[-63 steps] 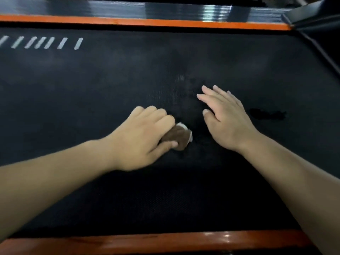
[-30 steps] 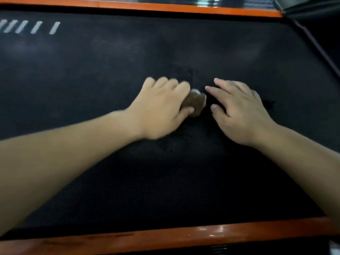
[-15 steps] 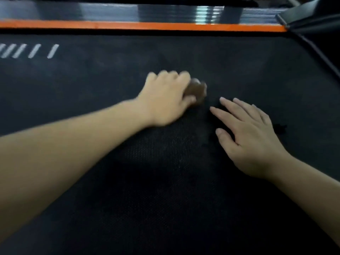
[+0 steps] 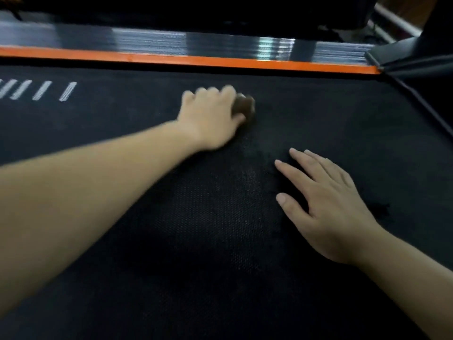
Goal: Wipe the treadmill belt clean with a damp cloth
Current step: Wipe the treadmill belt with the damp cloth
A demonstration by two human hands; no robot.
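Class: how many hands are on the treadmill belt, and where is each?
2. The left hand grips the cloth far up the belt; the right hand lies flat, nearer and to the right. None appears hidden.

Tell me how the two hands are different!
The left hand curls round a brown cloth; the right hand holds nothing, fingers spread flat. The left hand looks blurred; the right hand looks sharp. The left hand lies nearer the orange rail than the right hand. Both touch the black belt.

A small brown cloth [image 4: 244, 107], bunched and blurred, lies on the black textured treadmill belt [image 4: 220, 229], near its far edge.
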